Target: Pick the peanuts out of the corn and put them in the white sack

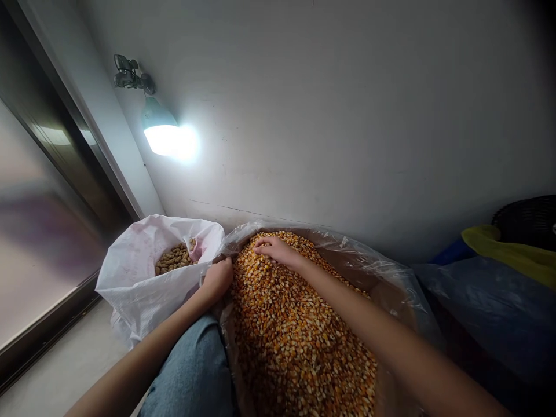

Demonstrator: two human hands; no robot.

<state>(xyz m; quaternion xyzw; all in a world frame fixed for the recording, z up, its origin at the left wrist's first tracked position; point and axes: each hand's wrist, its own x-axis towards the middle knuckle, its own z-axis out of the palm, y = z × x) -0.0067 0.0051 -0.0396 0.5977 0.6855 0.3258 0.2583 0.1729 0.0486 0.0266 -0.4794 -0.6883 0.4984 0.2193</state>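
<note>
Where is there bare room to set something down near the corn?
Pale floor shows bare at the left, bordered by the dark frame, the white sack and your left forearm. It's crowded where the sack meets the corn container: your left hand and denim-clad knee are there. Farther right, plastic sheeting and yellow material crowd together.

Over the corn (299,353), room is open between the left edge of the box (341,260) and the right forearm (360,314), which slants across the right edge. The right hand (275,250) blocks the far end, with the wall (325,127) behind. The left hand (220,277), knee (191,365) and sack (139,275) crowd the left edge.
</note>
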